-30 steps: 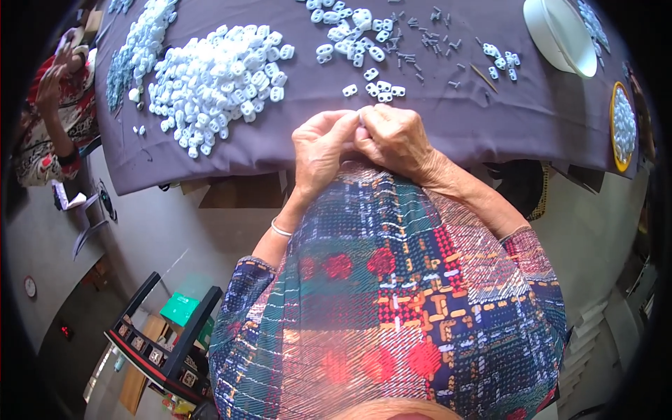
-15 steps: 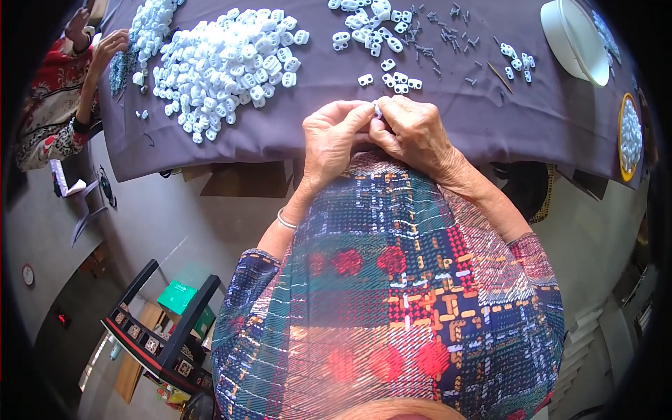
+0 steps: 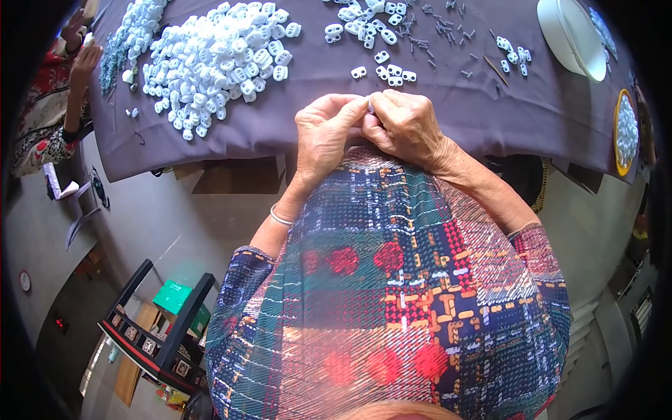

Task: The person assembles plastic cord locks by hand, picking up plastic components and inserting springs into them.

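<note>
Near the front of the cloth-covered table (image 3: 448,119), my two hands meet fingertip to fingertip. A small white plastic piece (image 3: 371,105), apparently a cord lock, shows between them, mostly covered by the fingers. My left hand (image 3: 323,133) pinches it from one side with thumb and forefinger. With curled fingers, my right hand (image 3: 407,127) presses at its other side. Just beyond the fingertips lies a small group of white two-holed cord locks (image 3: 395,73). Behind these are more cord locks (image 3: 367,29) and many small dark pin-like pieces (image 3: 444,31), perhaps springs.
A large heap of white plastic pieces (image 3: 217,59) covers the table's left part. To the right are a thin pointed stick (image 3: 495,70), a few cord locks (image 3: 518,56), a tipped white tub (image 3: 563,35) and a yellow-rimmed basket (image 3: 620,133). At far left, another person's hand (image 3: 85,59) works.
My hands stay together around the small piece, with only a slight shift of the fingers. The whole view has moved a little. At left, the other person's hands have drawn back from the heap.
</note>
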Tool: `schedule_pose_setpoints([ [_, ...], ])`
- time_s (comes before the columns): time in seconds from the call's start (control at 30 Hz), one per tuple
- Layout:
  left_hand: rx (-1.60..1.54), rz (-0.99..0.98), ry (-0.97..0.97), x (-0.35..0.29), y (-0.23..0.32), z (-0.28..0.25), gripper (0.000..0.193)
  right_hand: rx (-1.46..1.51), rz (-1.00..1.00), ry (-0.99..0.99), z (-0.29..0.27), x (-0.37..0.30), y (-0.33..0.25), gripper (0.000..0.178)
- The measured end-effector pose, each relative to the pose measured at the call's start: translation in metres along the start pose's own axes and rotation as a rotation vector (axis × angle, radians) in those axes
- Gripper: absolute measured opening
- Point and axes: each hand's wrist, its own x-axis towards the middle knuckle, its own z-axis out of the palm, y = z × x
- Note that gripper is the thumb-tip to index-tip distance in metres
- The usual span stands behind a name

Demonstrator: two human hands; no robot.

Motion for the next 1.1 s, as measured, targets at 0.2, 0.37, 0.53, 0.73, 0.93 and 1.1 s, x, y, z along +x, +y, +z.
schedule_pose_setpoints([
  [0.2, -0.128, -0.071, -0.045, 0.000, 0.002, -0.002, 0.012, 0.072, 0.063, 0.001, -0.002, -0.001, 0.002, 0.012],
  [0.37, -0.072, -0.067, -0.070, 0.001, 0.000, -0.005, 0.015, 0.488, 0.539, -0.056, -0.022, -0.001, 0.003, 0.014],
  [0.53, -0.003, -0.047, -0.098, 0.000, 0.002, -0.003, 0.016, 0.628, 0.521, -0.135, -0.026, 0.003, 0.011, 0.016],
  [0.73, -0.018, -0.034, -0.098, -0.001, 0.002, -0.003, 0.017, 0.846, 0.707, -0.258, -0.032, 0.011, 0.009, 0.016],
  [0.93, 0.161, 0.060, -0.062, -0.003, 0.005, 0.002, 0.016, 0.871, 0.735, -0.206, -0.028, 0.007, 0.006, 0.016],
  [1.1, 0.111, 0.029, -0.019, -0.001, 0.013, -0.009, 0.014, 0.989, 0.767, -0.009, -0.029, 0.002, 0.017, 0.013],
])
